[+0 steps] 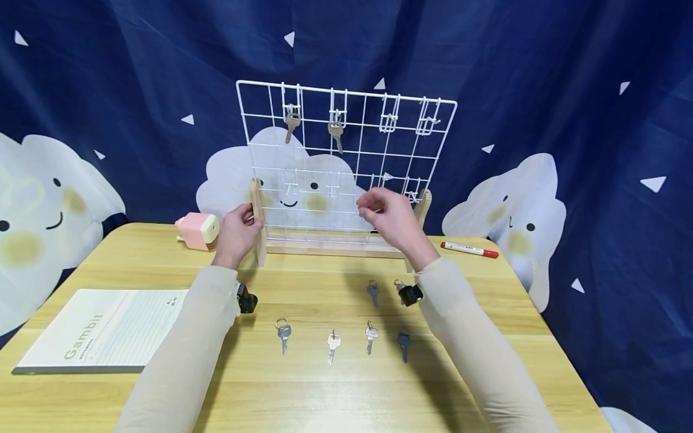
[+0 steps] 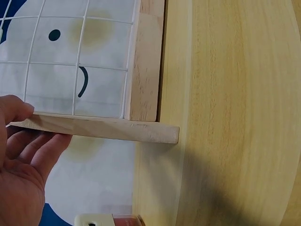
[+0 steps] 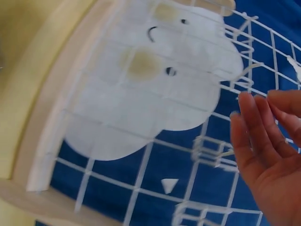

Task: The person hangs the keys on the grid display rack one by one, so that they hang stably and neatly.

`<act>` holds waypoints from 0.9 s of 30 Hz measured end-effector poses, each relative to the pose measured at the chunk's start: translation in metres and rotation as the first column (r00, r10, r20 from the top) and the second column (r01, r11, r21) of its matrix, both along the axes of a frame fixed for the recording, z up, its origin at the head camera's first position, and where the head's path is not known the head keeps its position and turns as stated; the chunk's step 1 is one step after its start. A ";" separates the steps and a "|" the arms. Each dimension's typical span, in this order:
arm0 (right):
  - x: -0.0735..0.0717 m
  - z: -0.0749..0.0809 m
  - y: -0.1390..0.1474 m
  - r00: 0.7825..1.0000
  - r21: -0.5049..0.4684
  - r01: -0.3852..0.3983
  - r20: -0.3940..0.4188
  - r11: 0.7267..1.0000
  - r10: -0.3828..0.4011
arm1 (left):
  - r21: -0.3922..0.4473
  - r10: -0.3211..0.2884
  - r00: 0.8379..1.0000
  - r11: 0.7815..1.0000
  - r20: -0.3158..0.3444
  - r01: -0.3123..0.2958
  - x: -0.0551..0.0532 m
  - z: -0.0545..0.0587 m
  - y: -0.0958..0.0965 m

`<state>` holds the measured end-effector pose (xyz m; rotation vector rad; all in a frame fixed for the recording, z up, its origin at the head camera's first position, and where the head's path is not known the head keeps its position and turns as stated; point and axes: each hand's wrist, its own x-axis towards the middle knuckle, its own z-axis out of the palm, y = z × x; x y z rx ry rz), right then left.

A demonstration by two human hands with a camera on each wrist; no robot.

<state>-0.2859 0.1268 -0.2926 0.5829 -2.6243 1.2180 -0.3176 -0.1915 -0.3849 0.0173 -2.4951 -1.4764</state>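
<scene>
My left hand (image 1: 238, 234) grips the wooden side post (image 2: 99, 128) of a white wire grid rack (image 1: 346, 153), thumb on one face and fingers on the other. In front of the grid's lower right part is my right hand (image 1: 391, 219), its fingers (image 3: 254, 132) loosely bent and nothing visible between them. From two upper hooks hang a brass-coloured key (image 1: 293, 125) and a second key (image 1: 336, 133). Two other upper hooks (image 1: 388, 122) hold no key. Lower hooks (image 3: 214, 153) show near my right hand.
Several keys lie on the table, among them a ringed key (image 1: 284, 334), a pale key (image 1: 333, 346) and a dark key (image 1: 404, 344). A notebook (image 1: 103, 331) lies at left, a pink-and-cream object (image 1: 197, 231) behind it. A red-capped marker (image 1: 469, 249) is at right.
</scene>
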 end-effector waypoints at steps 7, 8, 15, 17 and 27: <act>0.008 -0.038 0.024 0.994 0.090 -0.094 0.067 0.991 0.088 | 0.035 -0.023 1.000 0.999 0.020 0.022 0.002 0.001 0.002; 0.008 -0.043 0.027 0.992 0.097 -0.107 0.081 0.989 0.099 | 0.035 -0.023 1.000 0.999 0.022 0.022 0.003 0.002 0.002; 0.012 -0.073 0.039 0.974 0.089 -0.194 0.134 0.977 0.181 | 0.037 -0.024 1.000 0.999 0.016 0.024 0.004 0.001 0.001; 0.012 -0.080 0.042 0.971 0.084 -0.204 0.143 0.975 0.191 | 0.028 -0.022 1.000 0.999 0.016 0.021 0.003 0.001 0.001; 0.012 -0.109 0.047 0.939 0.189 -0.292 0.244 0.937 0.243 | 0.000 -0.014 1.000 1.000 0.001 0.014 0.002 0.000 -0.002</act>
